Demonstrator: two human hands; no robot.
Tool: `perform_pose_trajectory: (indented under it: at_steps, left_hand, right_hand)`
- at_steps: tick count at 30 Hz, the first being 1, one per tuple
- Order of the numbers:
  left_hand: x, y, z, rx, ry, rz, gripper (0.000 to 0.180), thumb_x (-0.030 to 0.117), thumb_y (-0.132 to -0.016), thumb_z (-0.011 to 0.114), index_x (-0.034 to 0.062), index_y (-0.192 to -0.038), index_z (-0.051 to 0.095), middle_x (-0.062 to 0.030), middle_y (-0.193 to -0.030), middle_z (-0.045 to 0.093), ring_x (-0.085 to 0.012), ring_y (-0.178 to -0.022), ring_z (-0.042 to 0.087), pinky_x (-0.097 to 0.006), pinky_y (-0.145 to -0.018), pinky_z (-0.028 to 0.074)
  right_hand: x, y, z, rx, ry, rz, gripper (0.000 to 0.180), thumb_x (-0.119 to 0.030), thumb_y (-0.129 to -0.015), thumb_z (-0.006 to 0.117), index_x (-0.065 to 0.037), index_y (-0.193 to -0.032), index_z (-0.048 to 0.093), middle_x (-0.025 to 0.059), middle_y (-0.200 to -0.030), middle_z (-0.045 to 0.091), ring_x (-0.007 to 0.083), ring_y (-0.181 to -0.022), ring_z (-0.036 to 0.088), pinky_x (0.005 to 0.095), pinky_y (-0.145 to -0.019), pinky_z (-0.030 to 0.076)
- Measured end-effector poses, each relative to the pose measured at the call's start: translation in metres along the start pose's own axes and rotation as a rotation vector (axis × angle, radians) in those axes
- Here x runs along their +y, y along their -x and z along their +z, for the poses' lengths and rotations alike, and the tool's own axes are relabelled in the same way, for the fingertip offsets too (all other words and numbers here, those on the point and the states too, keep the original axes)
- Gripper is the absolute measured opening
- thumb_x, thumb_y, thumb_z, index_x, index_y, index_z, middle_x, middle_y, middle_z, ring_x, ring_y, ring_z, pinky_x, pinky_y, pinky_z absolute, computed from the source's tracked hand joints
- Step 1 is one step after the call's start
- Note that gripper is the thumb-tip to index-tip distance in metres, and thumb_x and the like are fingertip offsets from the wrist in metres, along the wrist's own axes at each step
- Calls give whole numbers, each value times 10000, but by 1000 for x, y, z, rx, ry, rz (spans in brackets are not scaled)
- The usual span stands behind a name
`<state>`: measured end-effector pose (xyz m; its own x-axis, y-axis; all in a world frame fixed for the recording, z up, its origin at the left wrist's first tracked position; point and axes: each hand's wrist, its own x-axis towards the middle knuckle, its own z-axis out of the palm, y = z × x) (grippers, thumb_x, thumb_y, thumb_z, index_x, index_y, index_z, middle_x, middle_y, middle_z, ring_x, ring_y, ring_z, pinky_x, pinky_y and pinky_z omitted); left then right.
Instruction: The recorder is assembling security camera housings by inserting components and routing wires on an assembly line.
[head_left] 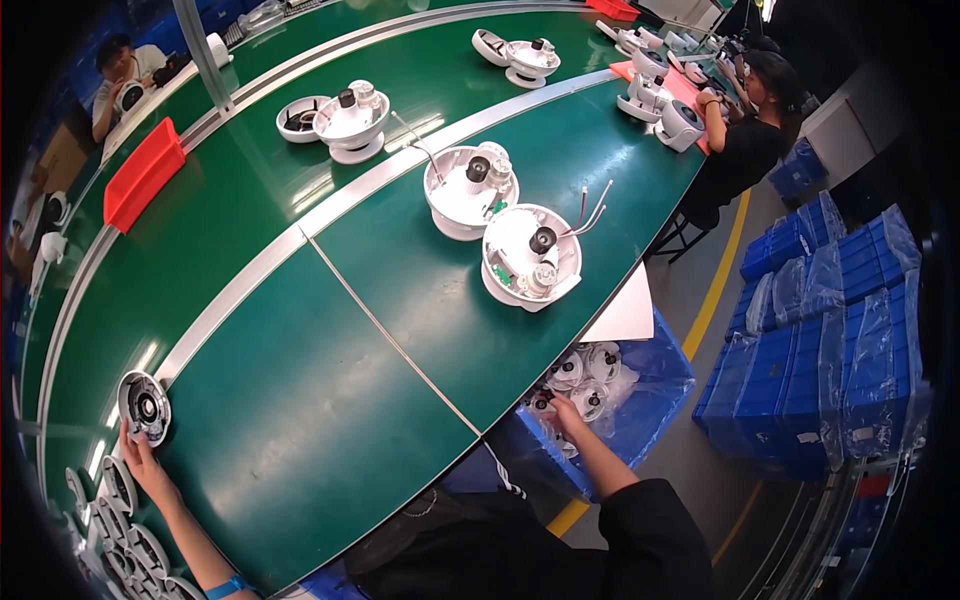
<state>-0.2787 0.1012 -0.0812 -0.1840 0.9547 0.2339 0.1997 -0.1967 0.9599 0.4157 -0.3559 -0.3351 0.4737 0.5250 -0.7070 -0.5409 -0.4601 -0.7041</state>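
At the left edge of the green table, my left hand [140, 458] grips the lower rim of a round white camera housing [160, 425] with a dark inside and a ring in its middle. My right hand [566, 412] reaches down into a blue bin [660, 385] beside the table. Its fingers are bent together among white round parts [604, 362] with black lens-like pieces. What they hold there is too small to make out. Two white camera bases [462, 205] [515, 285], with black cylinders and loose wires, rest on the table ahead of me.
More white assemblies [352, 125] [530, 62] ride on the green conveyor. Several curved white shells [115, 530] lie at lower left. A red tray [145, 175] sits across the belt. At right, a person [755, 130] works by stacked blue crates [820, 350]; another person [125, 75] sits at far left.
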Motion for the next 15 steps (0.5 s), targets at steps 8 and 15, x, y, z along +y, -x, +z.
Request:
perform_pose_trajectory:
  at_steps: [8, 15]
  left_hand:
    - [-22, -10, 4, -36, 0, 6, 449, 131, -1079, 546, 24, -1510, 479, -116, -1453, 551, -175, -1259, 557, -304, -1099, 405]
    - [-23, -5, 21, -33, 18, 65, 432, 96, -1072, 537, 3, -1492, 493, -121, -1382, 593, -172, -1231, 567, -301, -1092, 403]
  right_hand:
    - [8, -26, 7, -69, -282, 24, 365, -266, -1021, 478, -24, -1269, 595, 135, -1216, 698, 327, -986, 718, 409, -843, 586]
    - [-117, 73, -7, -40, 411, -28, 220, -210, -978, 640, -40, -1086, 728, 61, -937, 743, 148, -730, 714, 297, -680, 599]
